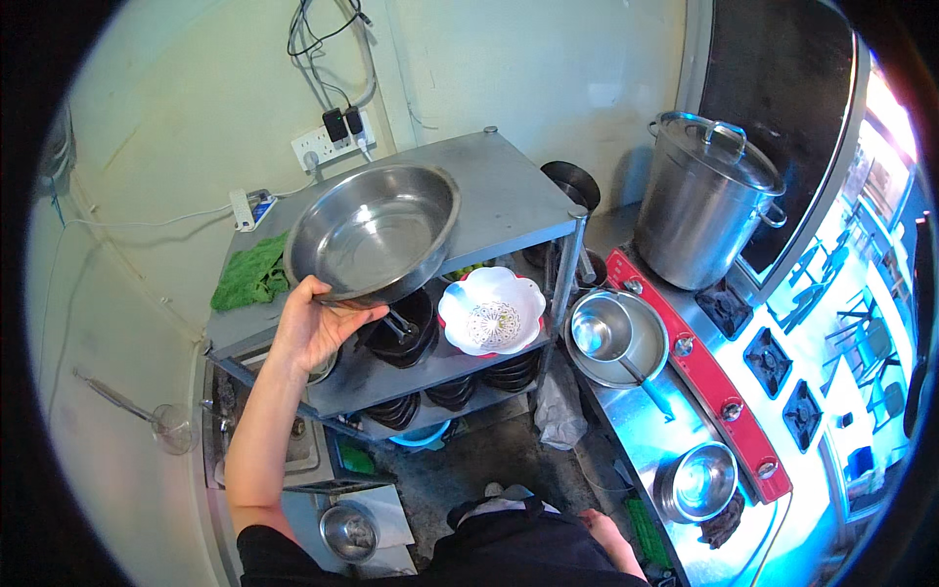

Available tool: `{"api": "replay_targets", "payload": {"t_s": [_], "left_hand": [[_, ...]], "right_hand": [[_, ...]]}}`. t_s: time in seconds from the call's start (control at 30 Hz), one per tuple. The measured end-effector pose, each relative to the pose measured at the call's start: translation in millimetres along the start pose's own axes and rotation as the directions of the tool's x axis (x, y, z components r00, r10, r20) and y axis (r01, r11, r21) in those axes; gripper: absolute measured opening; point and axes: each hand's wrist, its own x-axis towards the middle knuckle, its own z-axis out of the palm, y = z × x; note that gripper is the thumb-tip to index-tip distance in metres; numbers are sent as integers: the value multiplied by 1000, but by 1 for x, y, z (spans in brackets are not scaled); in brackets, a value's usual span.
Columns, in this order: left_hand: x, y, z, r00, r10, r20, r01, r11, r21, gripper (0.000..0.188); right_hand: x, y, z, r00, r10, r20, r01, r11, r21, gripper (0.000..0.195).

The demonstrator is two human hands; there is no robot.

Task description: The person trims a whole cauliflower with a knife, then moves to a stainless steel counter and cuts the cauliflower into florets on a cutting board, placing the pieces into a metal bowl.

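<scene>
My left hand (320, 323) grips the near rim of a large round stainless steel basin (374, 231), held tilted at the front edge of the steel shelf unit's top (499, 176). The inside of the basin shows no contents. A green cloth (253, 271) lies on the top to its left. Below, on the middle shelf, are a dark bowl (403, 330) with a metal utensil in it and a white flower-shaped colander (493, 312) on something red. My right hand (603, 530) hangs low beside my body, partly hidden, with nothing visible in it.
On the right, a steel counter holds a pan with a handled pot (601, 330), stacked metal bowls (700, 480) and a red-fronted gas stove (682, 345) with a tall lidded stockpot (704, 205). A sink (304, 455) lies at left; dark bowls (451, 392) are stacked on the lower shelf.
</scene>
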Motion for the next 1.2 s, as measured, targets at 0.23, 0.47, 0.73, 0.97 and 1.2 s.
{"api": "replay_targets", "payload": {"t_s": [0.23,0.47,0.73,0.97,1.2], "left_hand": [[-26,1,15,998,-40,57,42,998,-36,62],[-56,2,23,996,-87,18,88,996,-6,68],[-82,-4,-3,988,-78,-130,96,986,133,59],[-96,-6,-15,963,-117,-241,174,957,232,44],[-96,-10,-14,941,-175,-291,241,948,209,44]], "right_hand": [[24,-59,-25,964,-267,-7,267,964,-8,34],[145,-225,-80,931,-338,-138,343,939,19,42],[306,-273,-76,968,120,-220,-19,910,414,69],[361,-243,-79,941,28,-339,101,929,355,47],[370,-235,-78,889,12,-458,44,993,113,57]]}}
